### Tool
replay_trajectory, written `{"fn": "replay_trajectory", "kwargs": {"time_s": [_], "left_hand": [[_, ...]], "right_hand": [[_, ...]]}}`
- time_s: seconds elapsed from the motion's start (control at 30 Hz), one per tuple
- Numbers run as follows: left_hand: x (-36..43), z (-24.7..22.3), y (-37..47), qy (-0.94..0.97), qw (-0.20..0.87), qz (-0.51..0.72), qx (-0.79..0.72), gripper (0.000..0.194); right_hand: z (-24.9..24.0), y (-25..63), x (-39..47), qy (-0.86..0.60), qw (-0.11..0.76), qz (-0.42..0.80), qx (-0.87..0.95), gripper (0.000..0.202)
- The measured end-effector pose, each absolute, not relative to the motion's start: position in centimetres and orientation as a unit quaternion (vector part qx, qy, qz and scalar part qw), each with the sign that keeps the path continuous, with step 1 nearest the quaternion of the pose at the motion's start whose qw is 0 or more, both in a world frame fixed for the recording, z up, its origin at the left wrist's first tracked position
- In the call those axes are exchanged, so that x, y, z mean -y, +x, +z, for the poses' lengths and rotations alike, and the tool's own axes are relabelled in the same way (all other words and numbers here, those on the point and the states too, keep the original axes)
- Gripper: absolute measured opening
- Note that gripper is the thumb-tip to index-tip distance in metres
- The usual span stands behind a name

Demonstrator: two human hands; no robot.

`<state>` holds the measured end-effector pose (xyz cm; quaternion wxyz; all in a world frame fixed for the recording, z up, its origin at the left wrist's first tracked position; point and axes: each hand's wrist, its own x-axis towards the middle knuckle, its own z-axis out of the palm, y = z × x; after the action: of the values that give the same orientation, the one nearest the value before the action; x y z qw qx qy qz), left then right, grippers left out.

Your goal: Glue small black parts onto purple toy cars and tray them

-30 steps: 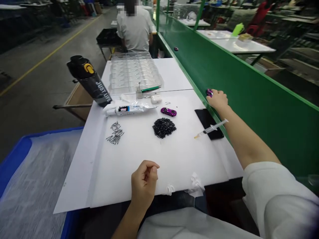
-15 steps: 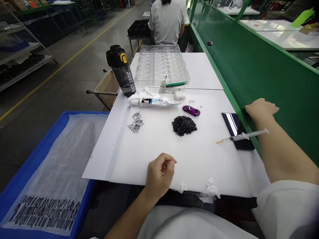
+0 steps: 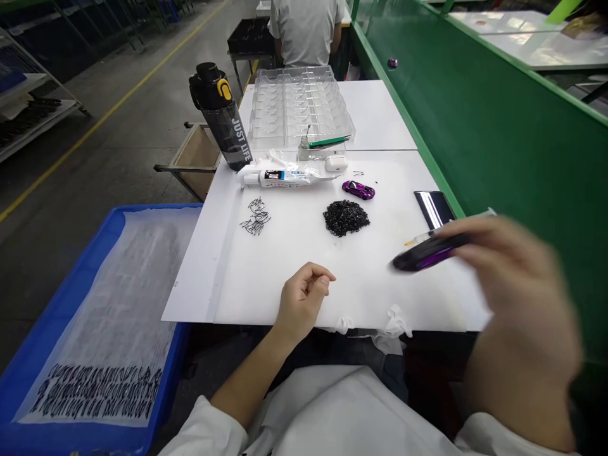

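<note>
My right hand (image 3: 515, 272), smeared by motion, grips a dark toy car (image 3: 427, 254) with purple along its side, held above the right part of the white table. Partly behind that car lies a syringe (image 3: 420, 238) with an orange tip, across a black phone (image 3: 434, 209). My left hand (image 3: 304, 294) rests at the table's front edge, its fingers curled closed with nothing visible in them. Beyond it sit a heap of small black parts (image 3: 346, 218) and a purple toy car (image 3: 358, 189). Thin black pieces (image 3: 256, 216) lie loose on the left.
A white glue tube (image 3: 285, 176), a green tweezer (image 3: 329, 142), a clear plastic tray (image 3: 299, 107) and a black bottle (image 3: 221, 117) stand farther back. Along the right runs a green conveyor (image 3: 475, 126). A blue crate (image 3: 111, 237) is at lower left; a person (image 3: 306, 31) sits ahead.
My right hand has come back from the conveyor to over the table, now with a dark toy car in it. My left hand stays curled in place. The view has shifted slightly.
</note>
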<state>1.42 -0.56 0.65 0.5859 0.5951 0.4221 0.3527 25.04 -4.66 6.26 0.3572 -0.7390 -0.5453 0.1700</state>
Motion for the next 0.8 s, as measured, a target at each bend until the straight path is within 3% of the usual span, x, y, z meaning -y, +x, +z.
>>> {"fn": "replay_trajectory", "kwargs": {"time_s": [0.1,0.17,0.23,0.3,0.37,0.4,0.47,0.53,0.6,0.67,0.8], "left_hand": [[0.3,1.4,1.7,0.673,0.522,0.290,-0.436,0.015],[0.1,1.7,1.9,0.748,0.441,0.246,-0.431,0.016],[0.1,1.6,2.2,0.804,0.370,0.225,-0.408,0.019],[0.0,1.2,2.2,0.835,0.333,0.228,-0.375,0.022],[0.0,0.8,2.1,0.856,0.309,0.234,-0.343,0.025],[0.0,0.6,2.0,0.864,0.299,0.235,-0.330,0.027],[0.0,0.4,1.8,0.874,0.287,0.232,-0.317,0.031],[-0.1,0.2,1.8,0.877,0.283,0.226,-0.314,0.033],[-0.1,0.2,1.9,0.877,0.286,0.226,-0.312,0.033],[-0.2,0.1,2.0,0.874,0.287,0.234,-0.315,0.031],[-0.2,0.1,2.2,0.854,0.294,0.264,-0.338,0.024]], "right_hand": [[4.5,20.3,5.4,-0.668,0.283,0.308,0.616,0.022],[3.8,19.0,5.2,-0.701,0.214,0.292,0.614,0.025],[3.4,19.5,5.3,-0.738,0.213,0.250,0.590,0.029],[3.3,21.5,5.5,-0.758,0.314,0.171,0.546,0.026],[3.1,24.4,5.7,-0.742,0.474,0.034,0.472,0.022],[2.9,25.9,5.5,-0.719,0.546,-0.015,0.429,0.029],[2.5,28.2,4.9,-0.679,0.644,0.048,0.350,0.045],[2.1,29.5,4.0,-0.657,0.647,0.254,0.293,0.039],[2.0,29.5,3.3,-0.648,0.591,0.387,0.283,0.028],[2.5,28.6,2.9,-0.646,0.584,0.393,0.297,0.033],[4.6,24.9,2.7,-0.549,0.703,0.312,0.327,0.024]]}}
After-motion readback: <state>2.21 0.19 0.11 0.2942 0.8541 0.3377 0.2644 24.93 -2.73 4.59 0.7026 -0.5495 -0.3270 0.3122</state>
